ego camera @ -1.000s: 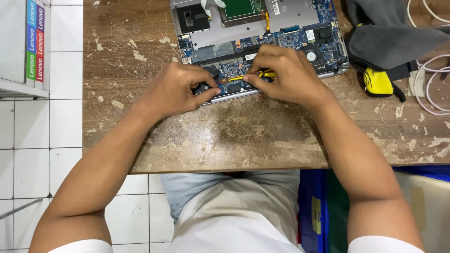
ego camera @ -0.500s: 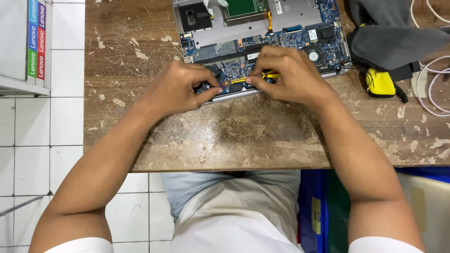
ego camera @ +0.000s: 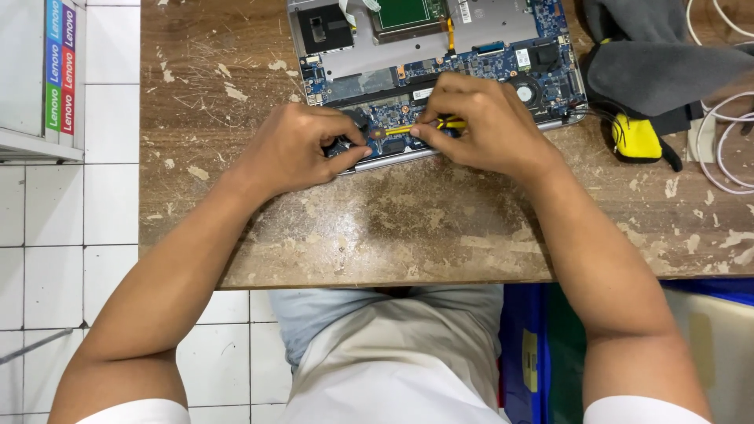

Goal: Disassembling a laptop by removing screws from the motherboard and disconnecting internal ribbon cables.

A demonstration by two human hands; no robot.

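Hardly shifted since the earlier frames: both hands kept low on the near edge of the opened laptop (ego camera: 440, 47), view nudged only slightly. Left hand (ego camera: 302, 149) resting at about 9 o'clock from the work spot, fingers curled and pressed together, fingertips touching the laptop's front edge beside a dark part of the blue circuit board (ego camera: 503, 55). Right hand (ego camera: 483, 126) at about 3 o'clock from the same spot, fingers bunched and pinching a small yellow-and-black screwdriver (ego camera: 428, 126), shaft lying nearly level and aimed toward 9 o'clock, tip over the board between the two hands. Laptop lying bottom-up at 12 o'clock on the scarred wooden table (ego camera: 408, 228), cover off, silver plates and a round fan exposed. Grey cloth (ego camera: 652, 59) at 2 o'clock, yellow-and-black tool (ego camera: 636, 137) just beside it, white cable (ego camera: 722, 149) looped at 3 o'clock. White tiled floor (ego camera: 71, 235) off at 9 o'clock.
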